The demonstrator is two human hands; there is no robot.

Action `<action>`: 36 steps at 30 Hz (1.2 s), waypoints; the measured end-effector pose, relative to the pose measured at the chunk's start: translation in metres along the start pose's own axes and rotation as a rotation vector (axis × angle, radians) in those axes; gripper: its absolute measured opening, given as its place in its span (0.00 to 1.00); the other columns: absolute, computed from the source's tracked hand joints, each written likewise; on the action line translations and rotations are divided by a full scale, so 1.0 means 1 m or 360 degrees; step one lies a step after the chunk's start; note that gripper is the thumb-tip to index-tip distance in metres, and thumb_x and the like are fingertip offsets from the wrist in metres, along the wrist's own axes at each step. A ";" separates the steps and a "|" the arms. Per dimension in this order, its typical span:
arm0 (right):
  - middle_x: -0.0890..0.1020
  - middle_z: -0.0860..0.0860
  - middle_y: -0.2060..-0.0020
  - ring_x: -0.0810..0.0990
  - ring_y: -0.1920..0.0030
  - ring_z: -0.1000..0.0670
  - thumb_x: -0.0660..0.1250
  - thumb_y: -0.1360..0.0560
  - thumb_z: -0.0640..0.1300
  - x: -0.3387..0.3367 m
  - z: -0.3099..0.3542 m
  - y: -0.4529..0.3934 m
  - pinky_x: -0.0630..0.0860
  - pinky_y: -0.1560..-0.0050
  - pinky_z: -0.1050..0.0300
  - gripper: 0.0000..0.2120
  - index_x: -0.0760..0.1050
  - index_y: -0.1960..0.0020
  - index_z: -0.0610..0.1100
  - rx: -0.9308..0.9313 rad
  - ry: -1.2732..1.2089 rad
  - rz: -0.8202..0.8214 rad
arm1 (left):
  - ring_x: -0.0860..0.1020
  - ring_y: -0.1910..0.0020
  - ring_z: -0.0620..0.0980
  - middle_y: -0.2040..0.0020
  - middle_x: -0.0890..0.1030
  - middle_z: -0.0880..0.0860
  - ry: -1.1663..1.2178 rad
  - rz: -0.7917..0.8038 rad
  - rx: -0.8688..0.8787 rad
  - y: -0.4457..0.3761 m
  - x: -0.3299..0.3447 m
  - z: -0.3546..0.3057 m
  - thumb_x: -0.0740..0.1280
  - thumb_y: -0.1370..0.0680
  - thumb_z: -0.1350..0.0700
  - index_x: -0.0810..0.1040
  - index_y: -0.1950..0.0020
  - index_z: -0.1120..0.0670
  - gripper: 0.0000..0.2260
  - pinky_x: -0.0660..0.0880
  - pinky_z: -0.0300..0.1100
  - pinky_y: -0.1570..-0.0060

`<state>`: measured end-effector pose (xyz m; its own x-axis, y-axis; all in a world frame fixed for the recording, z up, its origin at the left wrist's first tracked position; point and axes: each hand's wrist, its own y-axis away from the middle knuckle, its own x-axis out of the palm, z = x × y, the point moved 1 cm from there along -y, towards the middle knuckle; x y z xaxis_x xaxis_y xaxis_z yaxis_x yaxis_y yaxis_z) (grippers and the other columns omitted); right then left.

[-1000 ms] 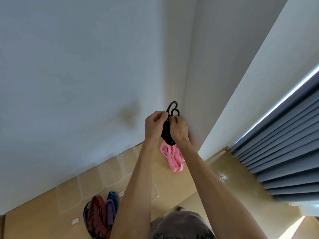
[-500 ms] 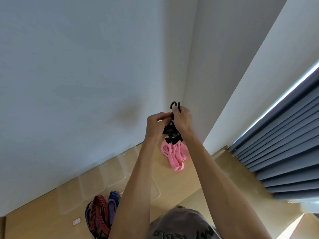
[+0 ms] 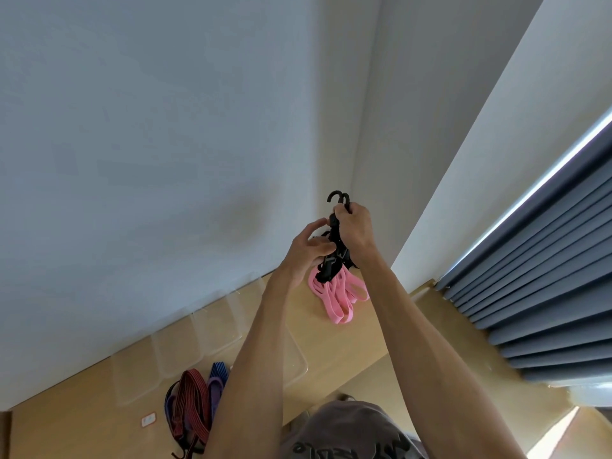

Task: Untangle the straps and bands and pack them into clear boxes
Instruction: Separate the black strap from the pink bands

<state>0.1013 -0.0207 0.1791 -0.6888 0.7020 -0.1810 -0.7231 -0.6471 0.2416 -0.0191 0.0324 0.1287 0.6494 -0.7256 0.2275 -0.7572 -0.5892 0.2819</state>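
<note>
A pale wooden table (image 3: pixel 347 329) ran along a white wall, seen from above by the person working at it. Against the wall stood a row of clear boxes (image 3: pixel 185 346), open and hard to make out because they were see-through. Near the table's front edge lay a loose pile of straps and bands (image 3: pixel 192 402) in red, blue and purple, untouched. Raised well above the table, both hands held a black strap bundle (image 3: pixel 332 260) with pink bands (image 3: pixel 341 299) hanging limp beneath it. The right hand (image 3: pixel 356 230) was closed round the bundle's upper part, just under two black hooks (image 3: pixel 339 198) that stuck out above the fist. The left hand (image 3: pixel 306 251) pinched the bundle lower down with curled fingers. The pink bands looked light, soft and stretchy, likely to slip free if tugged; the hooks looked rigid and offered the firmest hold, though they could snag other loops.
</note>
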 end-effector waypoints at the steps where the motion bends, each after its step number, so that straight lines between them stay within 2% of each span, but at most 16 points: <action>1: 0.82 0.39 0.59 0.78 0.62 0.45 0.60 0.18 0.43 0.002 -0.001 0.003 0.80 0.56 0.42 0.12 0.74 0.55 0.36 -0.0014 0.0025 -0.0010 | 0.85 0.50 0.53 0.50 0.85 0.56 -0.0022 -0.0029 0.0012 0.001 -0.001 0.000 0.69 0.24 0.69 0.75 0.32 0.48 0.24 0.80 0.39 0.52; 4: 0.79 0.46 0.65 0.77 0.66 0.47 0.61 0.19 0.42 0.007 -0.003 0.011 0.77 0.61 0.49 0.11 0.74 0.58 0.38 -0.0032 0.0071 -0.0027 | 0.85 0.49 0.55 0.47 0.86 0.58 -0.0092 -0.0086 0.0014 0.007 -0.004 0.005 0.72 0.27 0.68 0.73 0.30 0.54 0.27 0.80 0.41 0.53; 7: 0.78 0.52 0.71 0.76 0.70 0.53 0.63 0.20 0.41 0.014 -0.008 0.022 0.72 0.67 0.58 0.12 0.74 0.62 0.39 -0.0022 0.0104 -0.0050 | 0.84 0.44 0.52 0.46 0.86 0.54 -0.0226 -0.0064 -0.0051 0.018 -0.009 0.016 0.75 0.30 0.57 0.75 0.31 0.55 0.27 0.79 0.43 0.44; 9: 0.75 0.55 0.75 0.73 0.74 0.55 0.64 0.21 0.41 0.019 -0.017 0.032 0.68 0.70 0.61 0.13 0.73 0.64 0.41 0.0014 0.0130 -0.0110 | 0.84 0.50 0.43 0.52 0.86 0.48 -0.0346 0.0058 -0.0083 0.030 -0.011 0.029 0.73 0.27 0.54 0.81 0.39 0.51 0.16 0.76 0.34 0.49; 11: 0.72 0.54 0.76 0.70 0.73 0.53 0.65 0.22 0.41 0.022 -0.032 0.040 0.66 0.71 0.60 0.13 0.72 0.65 0.41 0.0054 0.0169 -0.0179 | 0.80 0.60 0.40 0.60 0.83 0.49 -0.0359 0.0163 -0.0128 0.045 -0.014 0.047 0.71 0.26 0.54 0.84 0.46 0.49 0.09 0.73 0.30 0.58; 12: 0.71 0.54 0.76 0.68 0.73 0.53 0.65 0.22 0.42 0.023 -0.040 0.045 0.64 0.72 0.59 0.14 0.70 0.66 0.42 0.0076 0.0185 -0.0216 | 0.79 0.61 0.42 0.60 0.82 0.50 -0.0318 0.0162 -0.0163 0.052 -0.017 0.057 0.71 0.26 0.55 0.84 0.46 0.50 0.10 0.72 0.32 0.58; 15: 0.68 0.58 0.81 0.65 0.78 0.56 0.67 0.23 0.42 0.029 -0.057 0.068 0.60 0.76 0.64 0.20 0.65 0.71 0.45 0.0109 0.0229 -0.0247 | 0.78 0.54 0.52 0.52 0.84 0.58 -0.0258 0.0135 -0.0221 0.075 -0.023 0.081 0.71 0.28 0.56 0.83 0.44 0.55 0.14 0.71 0.46 0.53; 17: 0.69 0.58 0.83 0.68 0.80 0.57 0.67 0.23 0.43 0.035 -0.065 0.090 0.61 0.78 0.67 0.21 0.65 0.72 0.46 0.0135 0.0292 -0.0166 | 0.77 0.55 0.53 0.53 0.83 0.62 -0.0287 0.0125 -0.0240 0.093 -0.024 0.091 0.71 0.29 0.57 0.82 0.45 0.60 0.14 0.70 0.47 0.53; 19: 0.77 0.56 0.77 0.76 0.74 0.53 0.67 0.23 0.43 0.042 -0.072 0.110 0.71 0.71 0.61 0.18 0.69 0.71 0.46 0.0131 0.0350 -0.0122 | 0.76 0.58 0.51 0.57 0.82 0.57 -0.0272 0.0044 -0.0260 0.113 -0.025 0.095 0.71 0.29 0.58 0.82 0.49 0.60 0.11 0.70 0.45 0.55; 21: 0.83 0.46 0.69 0.81 0.66 0.45 0.67 0.22 0.42 0.052 -0.074 0.128 0.78 0.64 0.53 0.13 0.75 0.66 0.43 0.0135 0.0377 -0.0085 | 0.77 0.60 0.51 0.60 0.83 0.52 -0.0242 -0.0074 -0.0283 0.134 -0.030 0.098 0.72 0.30 0.60 0.83 0.54 0.57 0.06 0.71 0.42 0.57; 23: 0.80 0.48 0.71 0.78 0.71 0.48 0.67 0.22 0.42 0.065 -0.076 0.148 0.73 0.69 0.57 0.12 0.76 0.64 0.41 0.0103 0.0382 -0.0079 | 0.76 0.67 0.48 0.65 0.81 0.48 -0.0238 -0.0199 -0.0285 0.157 -0.038 0.102 0.72 0.31 0.61 0.80 0.59 0.54 0.04 0.71 0.37 0.64; 25: 0.78 0.49 0.73 0.75 0.72 0.48 0.67 0.22 0.42 0.079 -0.081 0.168 0.70 0.70 0.57 0.13 0.76 0.65 0.41 0.0065 0.0367 -0.0055 | 0.75 0.70 0.45 0.68 0.81 0.46 -0.0246 -0.0336 -0.0287 0.181 -0.045 0.109 0.72 0.31 0.61 0.78 0.60 0.54 0.05 0.70 0.38 0.65; 28: 0.84 0.43 0.67 0.81 0.66 0.42 0.67 0.22 0.41 0.101 -0.098 0.202 0.77 0.63 0.48 0.12 0.79 0.63 0.38 0.0075 0.0361 0.0110 | 0.80 0.66 0.45 0.66 0.83 0.47 -0.0217 -0.0573 -0.0307 0.224 -0.057 0.131 0.71 0.27 0.64 0.78 0.57 0.56 0.05 0.75 0.42 0.61; 30: 0.84 0.42 0.66 0.82 0.65 0.40 0.66 0.23 0.41 0.117 -0.113 0.226 0.78 0.64 0.47 0.12 0.80 0.61 0.36 0.0081 0.0402 0.0223 | 0.83 0.63 0.48 0.64 0.85 0.51 -0.0096 -0.0675 -0.0360 0.254 -0.064 0.151 0.70 0.24 0.66 0.77 0.56 0.58 0.05 0.79 0.42 0.61; 34: 0.81 0.42 0.69 0.77 0.68 0.42 0.66 0.23 0.40 0.158 -0.139 0.267 0.73 0.68 0.51 0.11 0.78 0.61 0.35 0.0079 0.0499 0.0436 | 0.83 0.59 0.51 0.62 0.84 0.53 0.0026 -0.0863 -0.0469 0.307 -0.089 0.182 0.70 0.24 0.66 0.77 0.56 0.59 0.04 0.79 0.43 0.59; 36: 0.75 0.48 0.74 0.72 0.72 0.46 0.66 0.23 0.41 0.183 -0.151 0.284 0.68 0.71 0.56 0.11 0.76 0.63 0.38 0.0089 0.0589 0.0514 | 0.79 0.61 0.52 0.61 0.80 0.57 0.0094 -0.0930 -0.0507 0.330 -0.107 0.193 0.70 0.24 0.66 0.77 0.56 0.60 0.04 0.76 0.46 0.59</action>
<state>-0.2381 -0.1210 0.0709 -0.8569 0.3089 -0.4127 -0.4727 -0.7902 0.3901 -0.3516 -0.1530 0.0170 0.9562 -0.2927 0.0016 -0.2274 -0.7395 0.6335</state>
